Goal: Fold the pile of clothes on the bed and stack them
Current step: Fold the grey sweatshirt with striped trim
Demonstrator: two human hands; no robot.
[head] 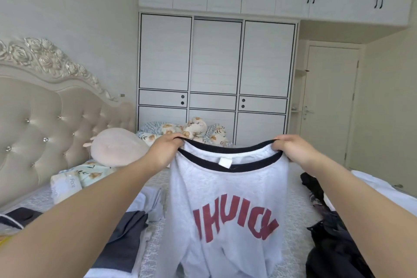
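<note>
We stand at the bed (297, 205), whose pale patterned cover shows between the heaps of clothes. Above it we hold up a light grey sweatshirt (225, 189) with a dark collar band and red letters that read mirrored, so we are likely looking at its inside or back. It hangs clear of the mattress, between a folded stack of grey and white clothes (126, 228) on our left and a dark unfolded pile (334, 246) on our right. Our left hand (163, 150) pinches the collar at one shoulder and our right hand (293, 150) pinches it at the other, fingers curled over the band.

To do this step well, we judge that we should keep the shoulders level, give the cloth a shake so it hangs flat, then lay it face down on the bare strip of cover before folding the sleeves in.

The sleeves are hard to make out behind the body, the hem runs off the bottom edge, and the dark pile is too tangled to count.
</note>
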